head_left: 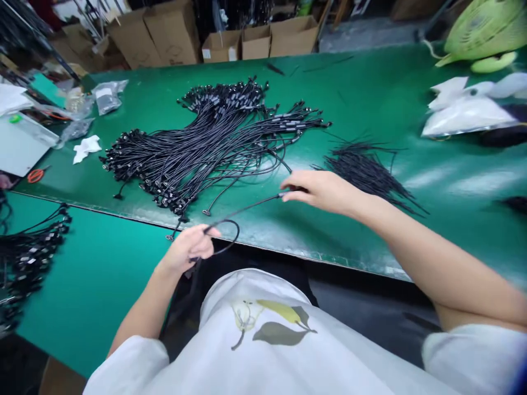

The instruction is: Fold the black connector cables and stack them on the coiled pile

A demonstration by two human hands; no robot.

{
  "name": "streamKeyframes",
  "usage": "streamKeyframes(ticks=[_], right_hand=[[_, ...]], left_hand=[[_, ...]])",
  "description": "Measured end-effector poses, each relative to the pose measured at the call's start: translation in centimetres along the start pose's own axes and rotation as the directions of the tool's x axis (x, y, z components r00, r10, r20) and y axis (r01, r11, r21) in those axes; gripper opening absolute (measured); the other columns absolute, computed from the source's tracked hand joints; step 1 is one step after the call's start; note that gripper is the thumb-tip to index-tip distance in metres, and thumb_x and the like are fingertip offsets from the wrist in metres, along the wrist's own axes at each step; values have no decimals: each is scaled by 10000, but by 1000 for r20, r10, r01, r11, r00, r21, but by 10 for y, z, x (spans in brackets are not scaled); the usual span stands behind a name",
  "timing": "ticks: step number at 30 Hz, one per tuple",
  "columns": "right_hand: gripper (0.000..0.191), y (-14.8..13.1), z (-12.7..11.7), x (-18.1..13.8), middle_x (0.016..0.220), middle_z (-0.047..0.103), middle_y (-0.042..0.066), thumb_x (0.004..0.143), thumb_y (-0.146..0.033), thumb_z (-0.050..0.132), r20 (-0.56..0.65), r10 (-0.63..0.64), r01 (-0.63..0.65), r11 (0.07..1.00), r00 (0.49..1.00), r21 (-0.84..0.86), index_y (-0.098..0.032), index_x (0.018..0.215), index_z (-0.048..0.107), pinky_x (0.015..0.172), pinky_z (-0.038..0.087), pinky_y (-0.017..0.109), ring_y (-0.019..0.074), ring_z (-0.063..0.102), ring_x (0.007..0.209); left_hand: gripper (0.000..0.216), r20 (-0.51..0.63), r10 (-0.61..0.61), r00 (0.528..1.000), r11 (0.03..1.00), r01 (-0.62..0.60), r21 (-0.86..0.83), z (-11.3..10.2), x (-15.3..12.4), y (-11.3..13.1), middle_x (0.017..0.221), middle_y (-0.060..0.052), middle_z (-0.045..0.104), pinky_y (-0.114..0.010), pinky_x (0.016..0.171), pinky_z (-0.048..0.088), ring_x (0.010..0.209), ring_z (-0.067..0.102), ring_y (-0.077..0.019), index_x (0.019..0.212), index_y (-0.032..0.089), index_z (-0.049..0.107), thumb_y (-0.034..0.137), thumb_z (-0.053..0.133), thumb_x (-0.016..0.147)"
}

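A thin black cable (251, 207) stretches between my two hands in front of the table edge. My left hand (191, 248) is closed around one part of it, and a loop of the cable curls out to the right of the fingers. With fingers pinched, my right hand (315, 189) grips the other end, where a small grey piece shows at the fingertips. Just beyond lies a big pile of black cables (197, 140) with connectors at both ends. To the right of my right hand is a bunch of thin black ties (366, 170), partly behind my forearm.
Orange-handled scissors (35, 175) and a crumpled white tissue (87, 147) lie at left on the green table (395, 99). More cables (33, 258) rest on the lower left surface. White plastic bags (469, 115) and a light green fan (486, 33) stand at right. Cardboard boxes (257, 43) are behind.
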State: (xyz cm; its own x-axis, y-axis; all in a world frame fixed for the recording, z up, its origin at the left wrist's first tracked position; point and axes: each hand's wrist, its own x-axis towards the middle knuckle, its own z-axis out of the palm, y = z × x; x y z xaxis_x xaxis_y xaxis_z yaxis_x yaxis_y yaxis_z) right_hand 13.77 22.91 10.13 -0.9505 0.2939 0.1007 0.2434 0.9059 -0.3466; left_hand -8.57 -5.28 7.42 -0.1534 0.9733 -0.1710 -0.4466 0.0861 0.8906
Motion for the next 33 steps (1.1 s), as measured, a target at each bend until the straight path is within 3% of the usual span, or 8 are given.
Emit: streamKeyframes(ticks=[5,11,14,18,21,23,27,33], right_hand=[[310,-1,38,-34,843,680,78,963,-345,387,-120,-44,40,999,992,-35,-191,956,655,638,408,286,186,616,736],[343,-84,43,-41,650,612,17,977,-284,378,77,-419,407,903,905,141,-190,734,602,563,347,239,115,529,550],[358,-81,30,-30,739,631,30,997,-334,339,-39,-259,260,925,965,276,-191,837,625,601,372,230,123,558,631],[308,-61,43,-19,926,629,67,893,-482,540,-234,42,93,839,971,537,-187,953,605,744,438,275,169,568,827],[347,-65,74,-14,738,575,20,881,-523,522,-151,248,-28,596,957,803,-185,823,576,651,427,264,144,521,689],[395,-73,91,-10,557,422,-40,896,-523,486,-34,360,-86,312,932,946,-183,699,523,514,329,220,93,384,518],[406,-83,99,-5,516,260,-91,774,-523,671,78,499,17,-182,863,983,-168,653,516,419,152,193,38,161,448],[423,-83,98,-8,553,236,-94,717,-529,736,231,413,-15,-464,881,886,-164,693,524,372,97,166,31,119,458]], left_hand=[[361,-315,222,923,945,-283,-165,-8,6,27,575,65,398,-124,359,257,430,293,-46,1222,178,594,368,532,922],[347,-64,146,987,872,-98,480,40,42,-11,982,-97,669,-272,799,472,923,610,-187,988,145,687,454,562,894],[371,82,5,997,881,-43,471,57,40,-28,813,-71,656,-293,786,440,806,598,-176,920,140,659,478,504,920],[351,65,-18,998,987,7,159,63,38,-34,556,48,413,-234,529,306,491,371,-82,880,130,591,476,540,905],[352,23,-9,1000,1000,9,1,70,45,-37,589,46,396,-239,553,324,518,380,-83,846,140,580,491,589,870],[377,-19,-15,1000,1000,15,-8,77,49,-43,657,11,463,-270,651,396,604,452,-108,797,146,577,518,608,847],[412,-159,-24,987,995,8,-99,91,52,-52,686,6,464,-332,787,447,653,472,-124,685,173,496,538,585,855],[354,-121,-32,992,977,5,-214,91,47,-43,763,3,451,-337,786,458,714,475,-126,871,167,580,517,628,834]])
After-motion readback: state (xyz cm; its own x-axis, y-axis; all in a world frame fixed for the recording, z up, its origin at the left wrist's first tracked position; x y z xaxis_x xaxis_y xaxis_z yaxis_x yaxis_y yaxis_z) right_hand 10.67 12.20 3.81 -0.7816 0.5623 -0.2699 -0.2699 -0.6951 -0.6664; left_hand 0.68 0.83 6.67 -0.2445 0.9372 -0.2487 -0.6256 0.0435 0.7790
